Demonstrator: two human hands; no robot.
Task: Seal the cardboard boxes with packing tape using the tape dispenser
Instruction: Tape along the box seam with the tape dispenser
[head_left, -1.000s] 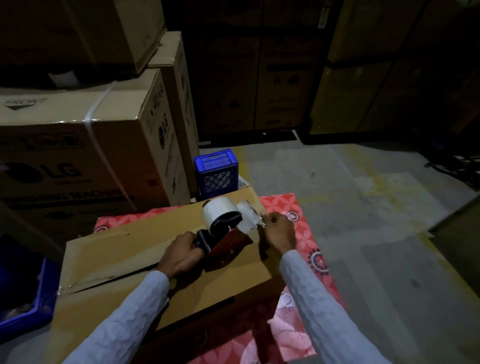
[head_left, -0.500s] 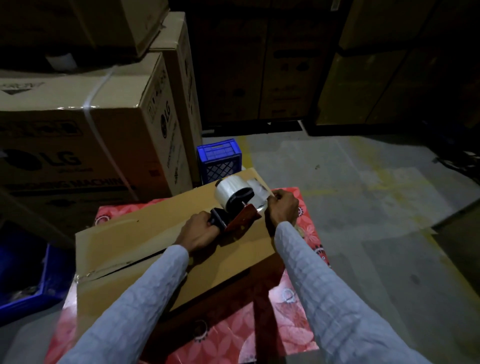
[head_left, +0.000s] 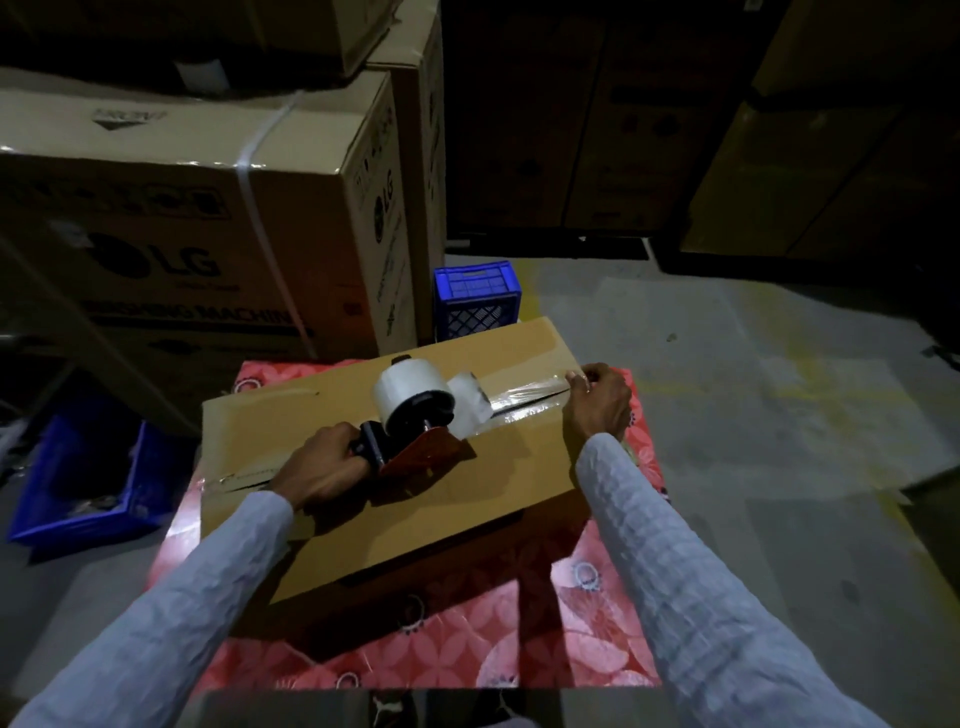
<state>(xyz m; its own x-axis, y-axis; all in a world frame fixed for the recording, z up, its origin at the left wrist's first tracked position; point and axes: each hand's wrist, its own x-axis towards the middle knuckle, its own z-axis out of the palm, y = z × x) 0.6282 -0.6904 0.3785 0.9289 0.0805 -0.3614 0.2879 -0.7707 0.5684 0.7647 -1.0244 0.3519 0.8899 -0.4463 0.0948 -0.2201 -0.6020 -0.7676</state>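
A dim warehouse or stockroom: behind the small blue plastic crate (head_left: 477, 300) on the bare grey concrete floor (head_left: 737, 395), large strapped brown cardboard appliance cartons (head_left: 197, 218) printed "LG" are stacked high, with more dark cartons (head_left: 597, 135) beyond it.

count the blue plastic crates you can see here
2. One blue crate stands on the floor just beyond the far edge of the cardboard box being taped. The other lies at the left, low beside the stacked cartons. Dark areas may hide more.
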